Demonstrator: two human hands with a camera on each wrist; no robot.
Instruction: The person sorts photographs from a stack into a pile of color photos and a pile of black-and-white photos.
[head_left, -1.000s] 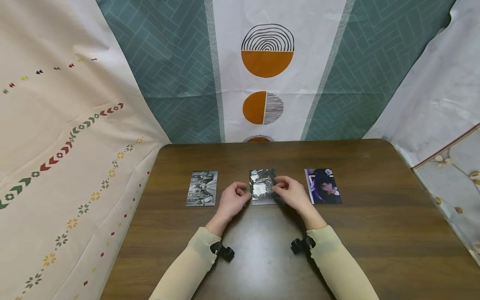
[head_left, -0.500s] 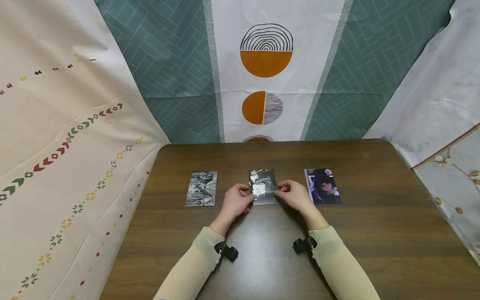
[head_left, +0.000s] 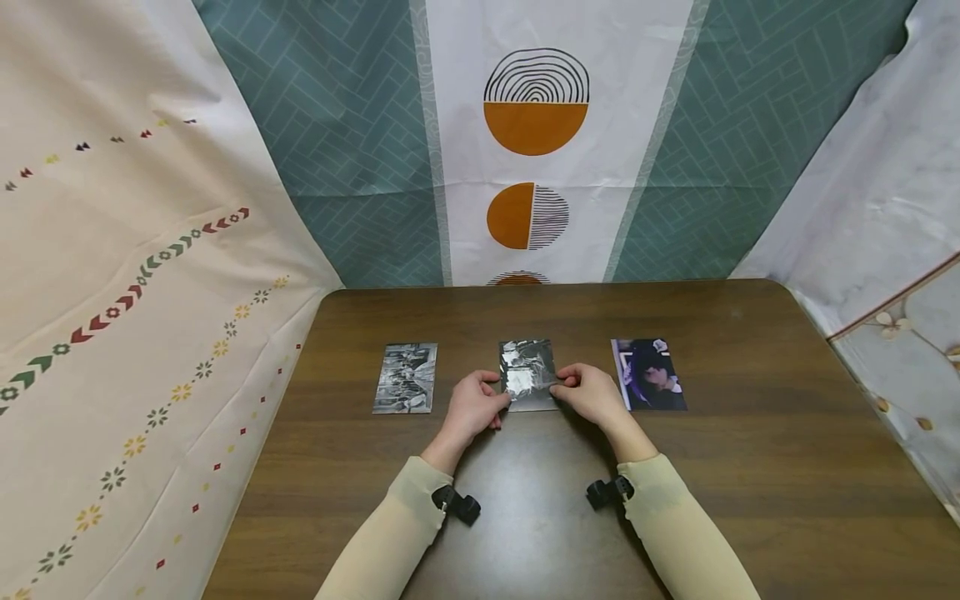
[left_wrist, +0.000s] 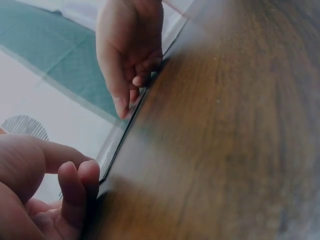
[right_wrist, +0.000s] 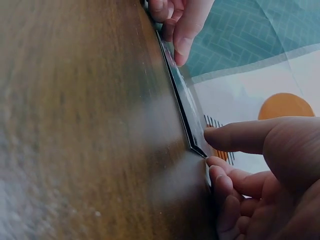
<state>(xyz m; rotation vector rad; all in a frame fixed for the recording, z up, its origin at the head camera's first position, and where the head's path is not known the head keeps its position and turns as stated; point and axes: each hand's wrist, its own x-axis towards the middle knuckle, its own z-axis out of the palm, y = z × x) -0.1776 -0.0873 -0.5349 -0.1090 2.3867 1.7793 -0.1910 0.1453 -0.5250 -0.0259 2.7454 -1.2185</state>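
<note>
A glossy black-and-white photo print point(head_left: 528, 367) lies in the middle of the table, with glare across it. My left hand point(head_left: 472, 404) pinches its left edge near the lower corner, thumb over the face. On the opposite side my right hand point(head_left: 595, 393) pinches the right edge between thumb and fingers. Seen edge-on in the right wrist view, the print's surface point(right_wrist: 187, 107) is low over the wood and its near edge shows as a dark double line. In the left wrist view the left fingertips point(left_wrist: 89, 175) are right at the print's corner.
Another black-and-white photo point(head_left: 406, 378) lies to the left, and a dark purple photo point(head_left: 649, 375) to the right, close beside my right hand. Under them is the brown wooden table point(head_left: 720, 500). A patterned cloth point(head_left: 352, 150) hangs behind its far edge.
My left hand has moved slightly right, onto the middle photo's lower left edge. The right fingers have shifted a little down and outward along its right edge. The side photos have stayed put.
</note>
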